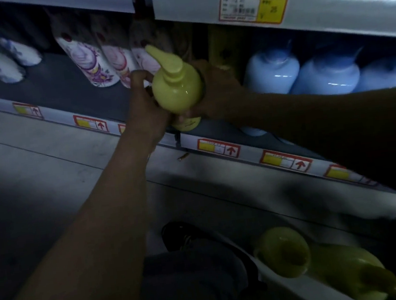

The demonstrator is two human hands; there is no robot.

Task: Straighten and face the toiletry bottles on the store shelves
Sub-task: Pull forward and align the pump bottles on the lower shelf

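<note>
Leftmost, white bottles with blue print (9, 60) lean back on the dark shelf (67, 90), then white bottles with purple flowers (93, 63). Next, the left hand (146, 106) and right hand (215, 93) both have their fingers wrapped around a yellow-green pump bottle (178, 90), held upright over the shelf's front edge, its spout pointing up-left. Just right stand pale blue bottles (306, 73). Lower right, more yellow-green bottles (328, 265) lie in shadow.

Left hand (147, 111) and right hand (215, 93) grip yellow pump bottle (177, 90).
</note>
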